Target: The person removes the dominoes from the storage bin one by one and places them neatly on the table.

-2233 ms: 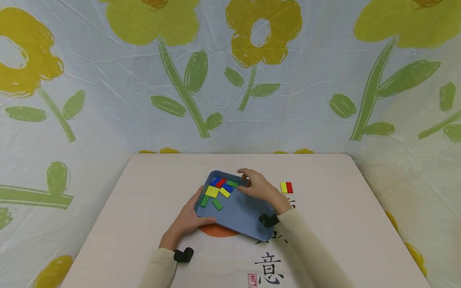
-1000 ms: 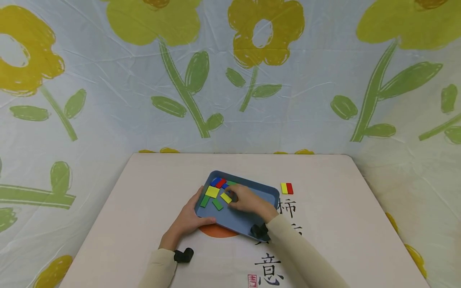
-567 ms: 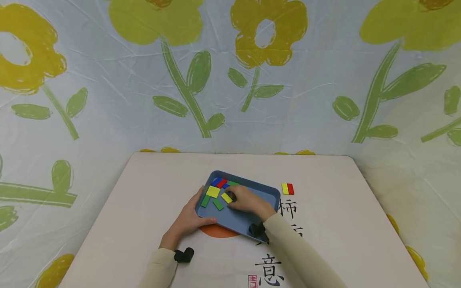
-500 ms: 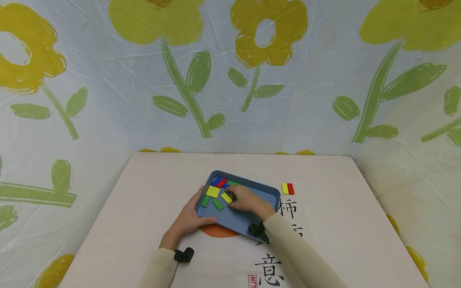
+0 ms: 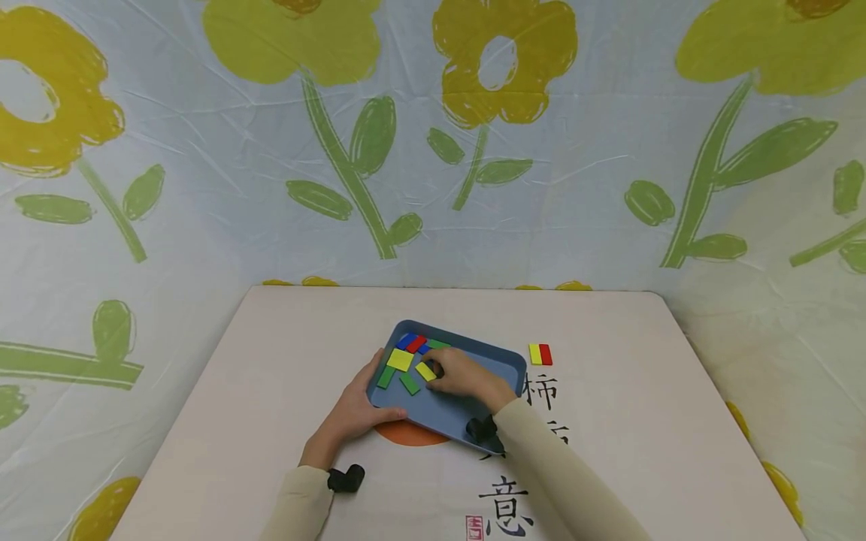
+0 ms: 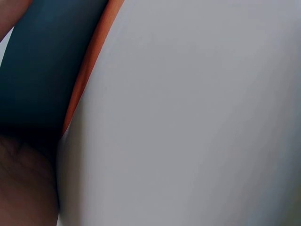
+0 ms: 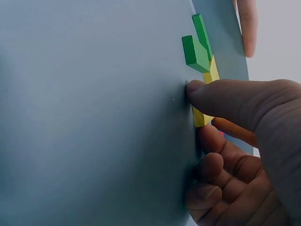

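Observation:
A blue-grey tray (image 5: 433, 412) lies slantwise on the table with several small coloured wooden blocks toward its left end. My left hand (image 5: 353, 409) holds the tray's left corner, thumb along the near rim. Inside the tray, my right hand (image 5: 463, 374) pinches a yellow block (image 5: 425, 370); the right wrist view shows thumb and fingertips on this yellow block (image 7: 200, 117). Around it lie a yellow square piece (image 5: 400, 360), green blocks (image 5: 409, 383), a red block (image 5: 416, 344) and blue ones (image 5: 406, 340). The right fingers partly hide a blue block.
Beyond the tray's right end, a yellow and a red block (image 5: 540, 354) sit side by side on the pale table (image 5: 609, 421). Black characters and an orange shape (image 5: 409, 433) are printed on the table's surface. A flower-patterned cloth (image 5: 541, 225) stands behind.
My right hand has come from over the tray's far rim, leftward and nearer, down to the yellow block. During the last half second it has stayed there; my left hand has kept its place.

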The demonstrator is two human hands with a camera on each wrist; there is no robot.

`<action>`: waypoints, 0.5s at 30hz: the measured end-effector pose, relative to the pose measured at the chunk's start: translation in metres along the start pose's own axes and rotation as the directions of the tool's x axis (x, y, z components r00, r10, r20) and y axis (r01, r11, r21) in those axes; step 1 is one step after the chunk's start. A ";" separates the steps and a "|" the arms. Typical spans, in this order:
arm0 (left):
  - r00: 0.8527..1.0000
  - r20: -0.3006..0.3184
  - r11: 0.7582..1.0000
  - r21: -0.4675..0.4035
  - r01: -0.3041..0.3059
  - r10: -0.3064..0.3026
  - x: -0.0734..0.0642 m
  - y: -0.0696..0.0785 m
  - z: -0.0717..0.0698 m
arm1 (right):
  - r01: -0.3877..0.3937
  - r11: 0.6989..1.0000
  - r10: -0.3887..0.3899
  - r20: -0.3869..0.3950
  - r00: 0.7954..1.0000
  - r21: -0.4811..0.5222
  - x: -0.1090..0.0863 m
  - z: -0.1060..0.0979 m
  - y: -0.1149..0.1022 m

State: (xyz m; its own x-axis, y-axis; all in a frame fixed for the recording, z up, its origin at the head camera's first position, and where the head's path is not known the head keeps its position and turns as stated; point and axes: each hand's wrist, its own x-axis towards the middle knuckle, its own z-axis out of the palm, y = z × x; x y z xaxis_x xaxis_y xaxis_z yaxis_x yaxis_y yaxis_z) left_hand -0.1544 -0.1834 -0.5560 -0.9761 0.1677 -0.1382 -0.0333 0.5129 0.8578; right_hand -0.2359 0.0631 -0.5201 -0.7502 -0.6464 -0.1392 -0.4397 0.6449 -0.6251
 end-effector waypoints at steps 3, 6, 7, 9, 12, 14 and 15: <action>1.000 0.003 1.000 -0.002 -0.006 0.006 0.000 0.001 0.000 | 0.000 1.000 0.000 0.006 1.000 0.002 0.000 0.000 0.000; 1.000 0.004 1.000 -0.008 -0.010 0.010 0.000 0.001 0.000 | -0.008 1.000 0.008 0.021 1.000 -0.001 0.001 0.000 0.001; 1.000 0.003 1.000 -0.008 -0.008 0.008 0.000 0.001 0.000 | -0.008 1.000 0.008 0.024 1.000 -0.002 0.001 0.000 0.001; 1.000 0.002 1.000 -0.008 -0.009 0.009 0.000 0.001 0.000 | -0.010 1.000 0.010 0.029 1.000 -0.008 0.001 0.000 0.002; 1.000 0.000 1.000 -0.001 -0.006 0.006 0.000 0.001 0.000 | -0.009 1.000 0.009 0.026 1.000 0.002 0.001 0.000 0.002; 1.000 0.001 1.000 0.000 -0.009 0.009 0.000 0.000 0.000 | -0.006 1.000 0.006 0.020 1.000 0.004 0.000 0.000 0.002; 1.000 0.000 1.000 0.001 -0.007 0.007 -0.001 0.000 0.000 | -0.006 1.000 0.005 0.018 1.000 0.007 0.000 0.000 0.002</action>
State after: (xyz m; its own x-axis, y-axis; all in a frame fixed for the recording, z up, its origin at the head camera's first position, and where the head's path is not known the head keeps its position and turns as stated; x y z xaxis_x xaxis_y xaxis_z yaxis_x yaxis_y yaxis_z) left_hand -0.1539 -0.1833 -0.5556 -0.9763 0.1717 -0.1319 -0.0258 0.5128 0.8581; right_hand -0.2368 0.0643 -0.5212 -0.7435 -0.6502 -0.1565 -0.4323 0.6458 -0.6293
